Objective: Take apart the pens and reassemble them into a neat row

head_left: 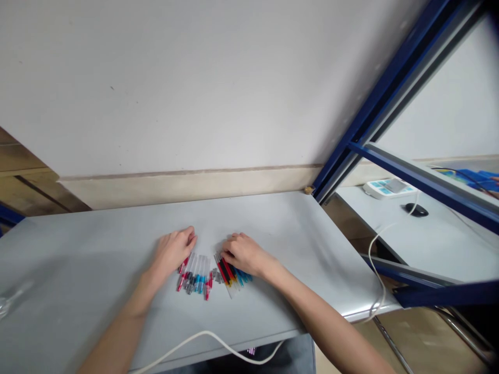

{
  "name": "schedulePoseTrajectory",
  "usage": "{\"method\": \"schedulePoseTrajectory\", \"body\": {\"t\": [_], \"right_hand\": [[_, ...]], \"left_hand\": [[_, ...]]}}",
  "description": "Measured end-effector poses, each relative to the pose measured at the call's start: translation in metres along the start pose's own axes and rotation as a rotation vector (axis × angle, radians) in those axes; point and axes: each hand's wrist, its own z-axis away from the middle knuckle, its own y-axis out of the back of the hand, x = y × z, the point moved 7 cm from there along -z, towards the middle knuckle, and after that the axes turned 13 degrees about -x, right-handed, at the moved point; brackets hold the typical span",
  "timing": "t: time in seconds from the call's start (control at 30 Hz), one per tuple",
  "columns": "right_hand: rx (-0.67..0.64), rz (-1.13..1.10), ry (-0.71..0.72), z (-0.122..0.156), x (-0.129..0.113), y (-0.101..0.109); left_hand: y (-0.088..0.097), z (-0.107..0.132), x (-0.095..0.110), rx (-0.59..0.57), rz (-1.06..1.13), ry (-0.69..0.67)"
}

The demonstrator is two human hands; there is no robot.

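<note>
Several short pens (pixel 198 275) with clear barrels and red, blue or black ends lie side by side on a grey table (pixel 97 259). My left hand (pixel 173 250) rests palm down on the left end of the row, fingers curled over the red-tipped ones. My right hand (pixel 244 254) lies over the right part of the row, covering red, black and blue pens (pixel 230 274). Whether either hand pinches a pen is hidden under the fingers.
A white cable (pixel 195 340) runs along the table's near edge. A blue metal frame (pixel 390 93) rises at the right. Beyond it a second table (pixel 429 239) carries a white device (pixel 385 188), a black mouse (pixel 416 210) and a white cord (pixel 376 265).
</note>
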Motion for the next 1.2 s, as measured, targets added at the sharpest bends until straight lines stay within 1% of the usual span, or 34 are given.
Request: {"method": "schedulePoseTrajectory", "body": {"t": [0.27, 0.37, 0.5, 0.67, 1.0, 1.2], "right_hand": [[0.005, 0.022, -0.01, -0.001, 0.0, 0.0], [-0.012, -0.023, -0.005, 0.0, 0.006, 0.002], [-0.059, -0.126, 0.047, 0.003, 0.013, 0.006], [-0.1, -0.181, 0.059, 0.004, 0.014, 0.007], [-0.038, -0.17, 0.093, 0.003, 0.008, 0.005], [0.012, -0.22, 0.163, 0.003, 0.007, 0.008]], "left_hand": [[-0.001, 0.0, 0.001, -0.007, -0.001, -0.017], [-0.003, -0.001, 0.0, -0.018, -0.001, -0.017], [-0.004, -0.001, 0.0, -0.029, -0.008, -0.016], [-0.003, 0.0, 0.003, -0.047, -0.024, -0.021], [-0.004, 0.001, 0.0, -0.053, -0.06, -0.045], [-0.004, 0.0, -0.001, -0.056, -0.055, -0.056]]}}
